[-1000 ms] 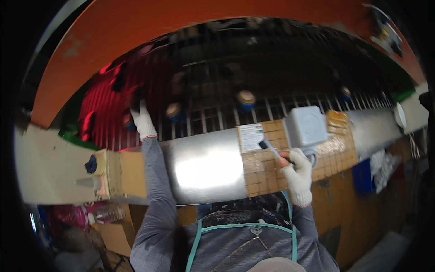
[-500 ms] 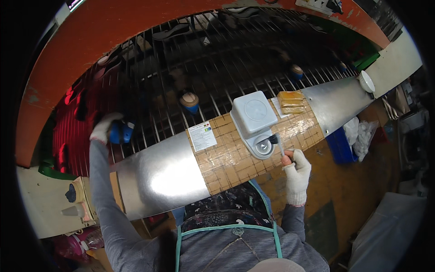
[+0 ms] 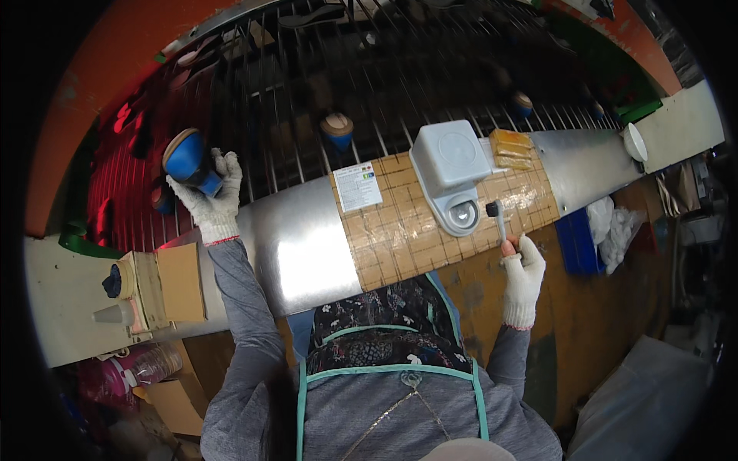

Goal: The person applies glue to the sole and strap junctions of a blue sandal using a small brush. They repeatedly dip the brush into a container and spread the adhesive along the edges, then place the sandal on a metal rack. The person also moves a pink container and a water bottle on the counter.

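My left hand [image 3: 214, 206], in a white knit glove, holds a blue shoe last [image 3: 186, 157] with a tan rim over the left part of the rack. The last's narrow end rests in the palm, with fingers on both sides. My right hand [image 3: 524, 276], in a glove that leaves fingertips bare, pinches the light handle of a small brush [image 3: 500, 217]. Its dark bristles point up, just right of the cup of a pale grey plastic dispenser [image 3: 453, 157]. The dispenser stands on a taped cardboard sheet [image 3: 400, 238]; clear liquid seems to lie in its cup.
Metal bars [image 3: 265, 123] form the rack beyond the metal ledge [image 3: 300, 238]. Another blue last [image 3: 337, 132] sits on them, with more farther right. Yellow blocks [image 3: 510, 147] and a printed label [image 3: 357, 187] lie on the cardboard. A white bowl [image 3: 635, 142] is at right.
My left hand has come back toward me and turned palm up, raising the blue shoe last off the bars. The brush has moved out of the dispenser's cup to the right.
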`<state>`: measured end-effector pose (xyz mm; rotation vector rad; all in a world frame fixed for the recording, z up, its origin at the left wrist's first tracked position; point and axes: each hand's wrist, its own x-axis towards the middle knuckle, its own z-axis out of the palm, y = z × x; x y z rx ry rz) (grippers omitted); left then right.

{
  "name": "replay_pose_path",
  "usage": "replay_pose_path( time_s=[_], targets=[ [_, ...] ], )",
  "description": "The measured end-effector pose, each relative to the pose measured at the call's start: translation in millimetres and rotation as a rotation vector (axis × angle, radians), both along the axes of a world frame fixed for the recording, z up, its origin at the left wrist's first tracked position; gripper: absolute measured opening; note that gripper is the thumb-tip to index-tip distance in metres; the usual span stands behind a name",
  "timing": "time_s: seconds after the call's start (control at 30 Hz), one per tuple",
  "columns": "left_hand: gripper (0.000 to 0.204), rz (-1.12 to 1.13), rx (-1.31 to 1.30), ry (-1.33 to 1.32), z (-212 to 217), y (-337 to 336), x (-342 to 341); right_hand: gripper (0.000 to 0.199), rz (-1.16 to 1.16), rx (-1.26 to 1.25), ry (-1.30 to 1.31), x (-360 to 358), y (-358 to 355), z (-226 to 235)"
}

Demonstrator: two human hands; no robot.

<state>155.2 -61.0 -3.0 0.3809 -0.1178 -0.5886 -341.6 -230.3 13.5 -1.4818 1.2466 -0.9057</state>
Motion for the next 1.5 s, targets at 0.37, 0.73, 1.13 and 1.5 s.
replay_pose_path(
  time_s=[0.37, 0.73, 1.13, 1.5],
  targets=[
    [0.068, 0.348, 0.32, -0.345, -0.1, 52.6, -106.9, 0.01, 0.138, -0.655, 0.902, 0.0, -16.0, -15.2],
    [0.046, 0.776, 1.267, -1.02, -30.6, 60.5, -140.4, 0.014, 0.271, -0.517, 0.881, -7.6, -33.1, -21.9],
    [0.053, 0.893, 0.794, -1.45, -61.7, -14.9, -165.1, 0.014, 0.178, 0.017, 0.072, 2.6, -19.5, -34.7],
    [0.05, 0.785, 0.589, -1.545, -32.1, -47.7, -174.7, 0.028, 0.356, -0.757, -0.159, 96.2, 27.1, 62.5]
  ],
)
